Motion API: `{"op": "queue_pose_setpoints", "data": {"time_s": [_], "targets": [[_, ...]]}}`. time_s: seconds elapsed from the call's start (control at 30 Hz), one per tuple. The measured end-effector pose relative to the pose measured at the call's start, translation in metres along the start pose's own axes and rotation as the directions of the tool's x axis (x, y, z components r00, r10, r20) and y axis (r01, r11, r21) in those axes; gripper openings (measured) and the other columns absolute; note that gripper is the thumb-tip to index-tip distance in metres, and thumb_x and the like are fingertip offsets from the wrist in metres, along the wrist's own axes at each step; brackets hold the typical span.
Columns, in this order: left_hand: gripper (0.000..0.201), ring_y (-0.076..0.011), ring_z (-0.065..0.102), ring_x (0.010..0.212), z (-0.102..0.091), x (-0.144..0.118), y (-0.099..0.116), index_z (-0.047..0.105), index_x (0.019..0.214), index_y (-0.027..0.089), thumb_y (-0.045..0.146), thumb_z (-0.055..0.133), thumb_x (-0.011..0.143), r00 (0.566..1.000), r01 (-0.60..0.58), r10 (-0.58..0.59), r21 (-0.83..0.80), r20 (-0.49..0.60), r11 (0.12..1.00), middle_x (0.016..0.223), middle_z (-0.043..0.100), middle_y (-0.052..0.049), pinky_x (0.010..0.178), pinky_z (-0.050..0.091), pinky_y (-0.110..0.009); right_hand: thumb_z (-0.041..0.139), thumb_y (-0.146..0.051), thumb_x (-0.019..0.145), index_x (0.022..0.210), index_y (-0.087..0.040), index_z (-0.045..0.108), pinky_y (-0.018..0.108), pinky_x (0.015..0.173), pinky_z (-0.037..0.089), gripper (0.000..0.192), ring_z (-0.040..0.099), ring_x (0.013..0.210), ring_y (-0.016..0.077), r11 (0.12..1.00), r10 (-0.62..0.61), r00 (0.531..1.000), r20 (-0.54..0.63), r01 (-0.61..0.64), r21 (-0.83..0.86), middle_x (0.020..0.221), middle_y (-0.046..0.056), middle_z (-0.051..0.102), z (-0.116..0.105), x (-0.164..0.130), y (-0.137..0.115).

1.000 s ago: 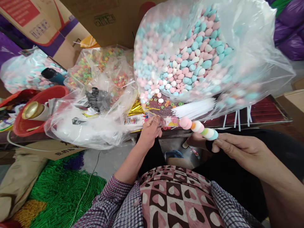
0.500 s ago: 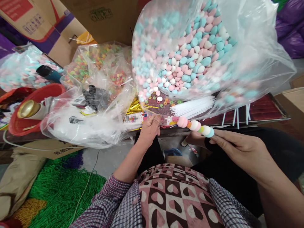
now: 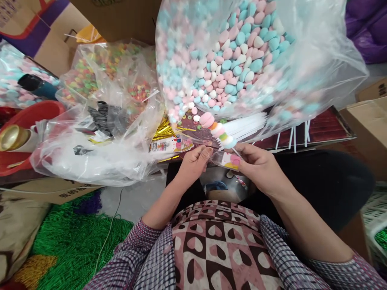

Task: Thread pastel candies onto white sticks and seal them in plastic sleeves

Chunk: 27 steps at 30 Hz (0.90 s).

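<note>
My right hand (image 3: 260, 169) holds a candy skewer (image 3: 218, 129) by its stick; pink, white, green and blue marshmallow pieces point up and away from me. My left hand (image 3: 193, 161) pinches the edge of a small clear printed wrapper bag (image 3: 226, 160) that lies between both hands, just below the skewer. Both hands are close together at the table's front edge. Behind them stands a large clear bag of pink, blue and white marshmallows (image 3: 242, 56).
White sticks (image 3: 248, 127) lie on the dark red table (image 3: 326, 131). Bags of coloured cereal rings (image 3: 99, 72), gold twist ties (image 3: 165, 131), printed wrappers (image 3: 169, 145), a red bowl (image 3: 27, 121), cardboard boxes and green netting (image 3: 69, 249) surround me.
My right hand swung the skewer in from the right toward the left hand, tip now pointing up. The wrapper bag lifted off the table between both hands.
</note>
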<state>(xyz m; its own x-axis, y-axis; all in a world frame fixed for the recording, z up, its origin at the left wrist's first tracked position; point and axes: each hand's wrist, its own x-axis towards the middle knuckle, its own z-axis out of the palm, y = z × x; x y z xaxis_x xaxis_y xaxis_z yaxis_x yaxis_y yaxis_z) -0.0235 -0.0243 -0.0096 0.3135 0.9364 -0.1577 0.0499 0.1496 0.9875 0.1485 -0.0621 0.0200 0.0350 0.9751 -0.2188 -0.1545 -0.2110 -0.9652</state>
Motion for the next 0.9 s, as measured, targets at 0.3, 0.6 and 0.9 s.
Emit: {"op": "queue_pose_setpoints", "data": {"time_s": [0.3,0.6,0.9], "targets": [[0.05,-0.0095,0.038,0.052,0.001,-0.004,0.002,0.047,0.063,0.019,0.063,0.047,0.087,0.991,-0.122,0.104,0.241,0.086,0.963,0.053,0.043,0.004,0.052,0.029,-0.025,0.078,-0.029,0.067,0.073,-0.017,0.07,0.021,0.052,0.045,0.015,0.056,0.061,0.0106,0.996,-0.014,0.997,0.075,0.021,-0.092,0.069,-0.001,0.065,0.007,0.006,0.018],[0.039,-0.0058,0.038,0.044,-0.006,-0.002,-0.007,0.055,0.084,0.019,0.057,0.057,0.085,0.974,0.066,-0.069,0.022,0.217,0.998,0.056,0.044,0.008,0.045,0.03,-0.021,0.087,-0.041,0.057,0.068,-0.018,0.068,0.021,0.046,0.041,0.031,0.049,0.049,0.008,0.988,0.132,0.987,0.09,-0.139,0.071,0.059,-0.002,0.061,-0.006,0.006,0.022],[0.043,-0.004,0.035,0.04,-0.001,-0.001,-0.007,0.049,0.069,0.018,0.056,0.058,0.086,0.983,0.077,-0.058,-0.105,0.177,0.991,0.049,0.036,0.009,0.043,0.032,-0.019,0.082,-0.05,0.063,0.068,-0.02,0.065,0.023,0.043,0.038,0.035,0.047,0.046,0.0092,0.992,0.126,0.992,-0.02,-0.125,0.024,0.056,-0.002,0.058,-0.012,0.006,0.018]]}}
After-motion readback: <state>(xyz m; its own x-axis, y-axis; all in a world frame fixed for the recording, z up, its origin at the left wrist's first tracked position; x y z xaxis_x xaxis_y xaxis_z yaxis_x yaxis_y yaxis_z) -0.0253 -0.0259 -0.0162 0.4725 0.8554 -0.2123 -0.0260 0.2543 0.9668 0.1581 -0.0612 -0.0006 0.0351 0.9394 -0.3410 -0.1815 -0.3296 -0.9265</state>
